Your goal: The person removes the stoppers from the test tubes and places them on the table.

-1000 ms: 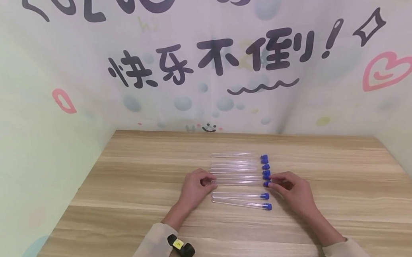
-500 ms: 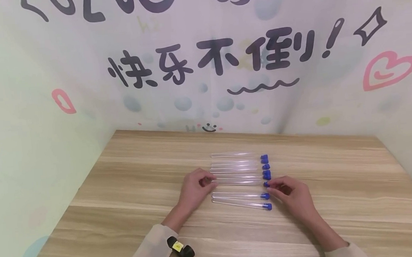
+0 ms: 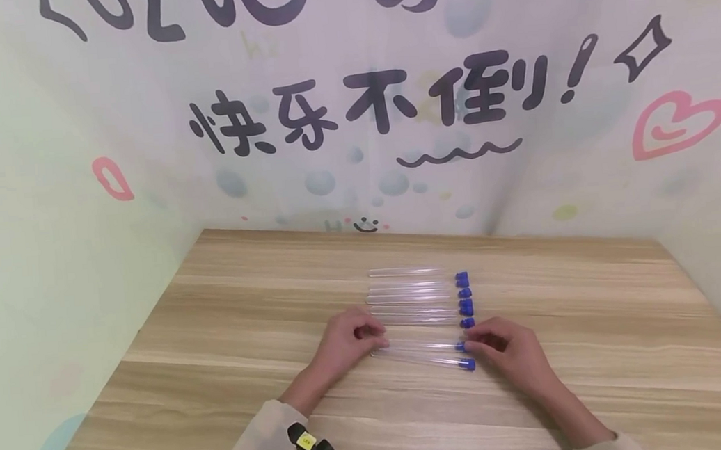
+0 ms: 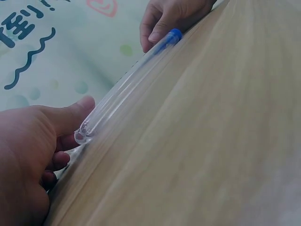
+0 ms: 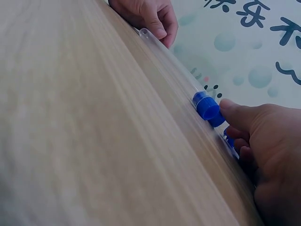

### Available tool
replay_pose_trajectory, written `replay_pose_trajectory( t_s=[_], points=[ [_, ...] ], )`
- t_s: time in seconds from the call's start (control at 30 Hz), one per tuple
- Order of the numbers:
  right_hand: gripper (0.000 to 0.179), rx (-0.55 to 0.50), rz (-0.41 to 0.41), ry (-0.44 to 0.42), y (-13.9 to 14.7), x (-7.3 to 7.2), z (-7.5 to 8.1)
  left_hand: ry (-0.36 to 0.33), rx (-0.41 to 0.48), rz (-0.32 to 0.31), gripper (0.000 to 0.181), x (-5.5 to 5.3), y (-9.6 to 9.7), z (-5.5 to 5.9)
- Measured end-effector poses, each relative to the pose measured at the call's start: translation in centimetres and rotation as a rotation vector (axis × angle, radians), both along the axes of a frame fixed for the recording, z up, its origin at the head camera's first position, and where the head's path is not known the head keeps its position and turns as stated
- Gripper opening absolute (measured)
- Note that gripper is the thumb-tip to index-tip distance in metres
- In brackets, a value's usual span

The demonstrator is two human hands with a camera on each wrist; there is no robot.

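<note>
Several clear test tubes with blue caps lie side by side on the wooden table. In the head view, my left hand (image 3: 344,348) pinches the rounded end of the second test tube (image 3: 425,346) from the front. At its other end my right hand (image 3: 512,348) has thumb and fingertips around the blue cap (image 3: 460,347). The front test tube (image 3: 423,361) lies slightly slanted just nearer to me, its cap (image 5: 207,108) large in the right wrist view. Beyond both hands sits a group of test tubes (image 3: 412,312), caps (image 3: 465,307) all pointing right.
The wooden table (image 3: 229,318) reaches back to a printed cloth backdrop (image 3: 307,187) with dark lettering. A black wrist camera (image 3: 313,448) sits on my left sleeve.
Both hands have left the tube at the near side of the far group and come toward me, onto the second tube from the front. That far group stays in place.
</note>
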State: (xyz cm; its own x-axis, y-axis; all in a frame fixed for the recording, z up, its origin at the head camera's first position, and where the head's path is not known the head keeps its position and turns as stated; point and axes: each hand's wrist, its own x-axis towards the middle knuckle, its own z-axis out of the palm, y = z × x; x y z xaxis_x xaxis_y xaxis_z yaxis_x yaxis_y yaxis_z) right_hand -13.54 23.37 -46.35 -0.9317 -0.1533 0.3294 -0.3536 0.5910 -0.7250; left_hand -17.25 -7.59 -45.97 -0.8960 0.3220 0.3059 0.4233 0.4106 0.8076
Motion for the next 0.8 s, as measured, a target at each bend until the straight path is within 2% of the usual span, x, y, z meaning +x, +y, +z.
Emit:
replay_pose_trajectory(
  t_s=[0.27, 0.67, 0.8],
  points=[
    [0.019, 0.036, 0.067, 0.041, -0.10, 0.05, -0.15, 0.025, -0.048, -0.011, 0.015, 0.00, -0.15, -0.20],
    [0.020, 0.073, 0.052, 0.038, -0.18, -0.02, -0.06, -0.063, -0.065, -0.065, 0.018, -0.39, -0.71, 0.25],
    [0.020, 0.074, 0.046, 0.033, -0.14, -0.04, -0.15, -0.064, -0.075, -0.073, 0.017, -0.44, -0.80, 0.33]
  ],
)
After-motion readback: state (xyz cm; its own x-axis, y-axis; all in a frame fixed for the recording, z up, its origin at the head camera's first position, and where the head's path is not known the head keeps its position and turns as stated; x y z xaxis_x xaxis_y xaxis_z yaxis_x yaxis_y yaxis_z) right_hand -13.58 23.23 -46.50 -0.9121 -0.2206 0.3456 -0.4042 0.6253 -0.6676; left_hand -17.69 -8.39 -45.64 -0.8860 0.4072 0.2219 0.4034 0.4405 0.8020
